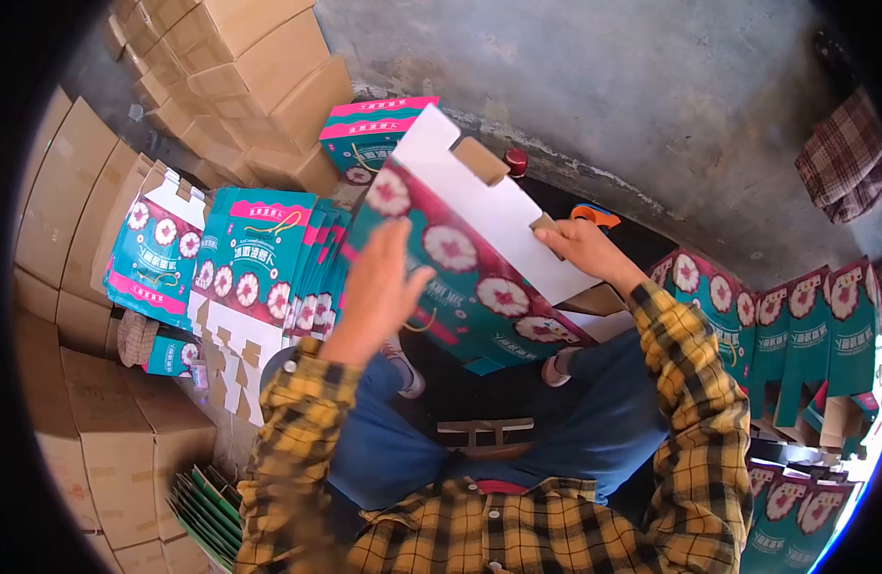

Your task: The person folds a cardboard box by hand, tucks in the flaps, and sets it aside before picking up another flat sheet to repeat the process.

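A teal and pink printed carton point(451, 249) with white flaps is tilted above my lap, its flap side facing up and right. My left hand point(379, 287) lies over the carton's printed face, fingers stretched and somewhat blurred. At the upper right edge, my right hand point(580, 247) pinches a small brown cardboard tab of the carton between thumb and fingers. A yellow cord handle shows on the printed face beside my left hand.
Flat printed cartons point(254, 253) are stacked at the left, near brown boxes point(269, 86). A finished-looking printed box point(364, 134) stands behind. More cartons point(804, 325) stand at the right. An orange object point(596, 216) lies by the wall.
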